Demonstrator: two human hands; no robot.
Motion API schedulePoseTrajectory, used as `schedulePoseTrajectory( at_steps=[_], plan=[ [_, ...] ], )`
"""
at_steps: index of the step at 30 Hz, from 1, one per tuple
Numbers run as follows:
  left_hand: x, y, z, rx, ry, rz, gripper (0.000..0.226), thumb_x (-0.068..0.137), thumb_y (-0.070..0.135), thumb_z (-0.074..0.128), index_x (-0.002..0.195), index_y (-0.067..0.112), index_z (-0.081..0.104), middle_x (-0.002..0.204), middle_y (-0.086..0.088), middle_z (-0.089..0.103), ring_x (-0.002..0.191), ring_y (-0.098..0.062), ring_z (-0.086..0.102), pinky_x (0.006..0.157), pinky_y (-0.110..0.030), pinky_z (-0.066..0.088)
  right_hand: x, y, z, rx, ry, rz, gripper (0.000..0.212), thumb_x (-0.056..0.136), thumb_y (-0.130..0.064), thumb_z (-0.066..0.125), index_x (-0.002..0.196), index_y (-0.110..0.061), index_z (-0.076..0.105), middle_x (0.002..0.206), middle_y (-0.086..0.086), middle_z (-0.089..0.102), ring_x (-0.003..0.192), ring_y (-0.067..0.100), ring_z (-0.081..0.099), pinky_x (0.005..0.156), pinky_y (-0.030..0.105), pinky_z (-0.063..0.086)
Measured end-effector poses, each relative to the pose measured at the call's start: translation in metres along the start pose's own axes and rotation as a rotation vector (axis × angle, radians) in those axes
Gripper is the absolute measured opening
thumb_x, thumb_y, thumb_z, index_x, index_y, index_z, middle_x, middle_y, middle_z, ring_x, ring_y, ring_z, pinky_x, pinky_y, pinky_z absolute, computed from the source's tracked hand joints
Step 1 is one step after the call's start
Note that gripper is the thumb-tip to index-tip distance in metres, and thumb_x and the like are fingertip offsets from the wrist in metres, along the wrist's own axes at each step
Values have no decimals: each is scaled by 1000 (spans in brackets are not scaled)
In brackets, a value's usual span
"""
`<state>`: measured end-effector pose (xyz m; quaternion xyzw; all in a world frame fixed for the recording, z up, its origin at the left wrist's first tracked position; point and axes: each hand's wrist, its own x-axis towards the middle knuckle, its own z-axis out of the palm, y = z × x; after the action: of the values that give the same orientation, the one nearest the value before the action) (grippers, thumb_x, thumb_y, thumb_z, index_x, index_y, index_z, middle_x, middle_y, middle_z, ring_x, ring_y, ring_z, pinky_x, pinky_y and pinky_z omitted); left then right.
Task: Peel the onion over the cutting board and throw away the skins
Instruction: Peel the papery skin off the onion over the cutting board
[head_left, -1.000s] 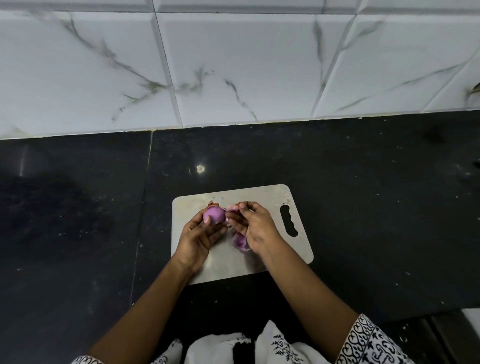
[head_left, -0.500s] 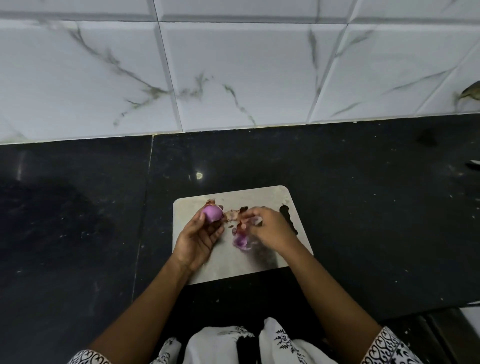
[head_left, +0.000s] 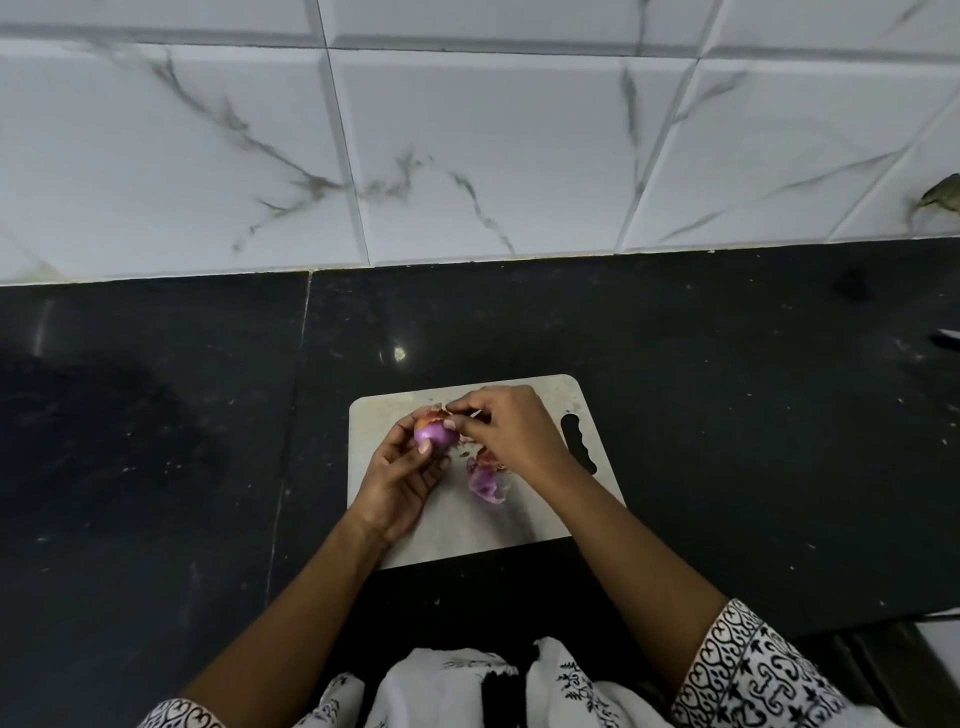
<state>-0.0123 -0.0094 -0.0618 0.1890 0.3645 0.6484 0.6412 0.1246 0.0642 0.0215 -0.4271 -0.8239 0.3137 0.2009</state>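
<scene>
The left hand (head_left: 400, 480) holds the red onion (head_left: 435, 435) above the cutting board (head_left: 467, 527) — grip clamped around it. The right hand (head_left: 514, 436) pinches its top; peeled skins (head_left: 485, 480) lie on the board.

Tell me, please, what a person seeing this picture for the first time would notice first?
The purple onion stands out, held over the pale cutting board by the left hand while the right hand pinches at its top. Peeled skins lie on the board beside the right wrist. Around it, the black countertop meets a white marbled tile wall.
</scene>
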Motion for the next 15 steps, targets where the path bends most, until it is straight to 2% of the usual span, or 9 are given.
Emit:
schedulePoseTrajectory(
  at_steps=[8,15],
  plan=[
    [1,0,1,10,21,10,78,41,31,94,111,16,62,107,-5,67,91,-14,68,72,-23,56,6,-4,-5,-120,-49,-81,22,84,-21,66,103,-10,72,95,8,74,85,20,67,81,35,54],
    [2,-1,1,22,27,21,77,42,29,94,111,13,62,110,-8,66,93,-17,67,73,-24,56,8,-8,-6,-176,-69,-86,22,83,-20,67,102,-9,71,93,10,73,84,21,67,80,39,54]
  ],
)
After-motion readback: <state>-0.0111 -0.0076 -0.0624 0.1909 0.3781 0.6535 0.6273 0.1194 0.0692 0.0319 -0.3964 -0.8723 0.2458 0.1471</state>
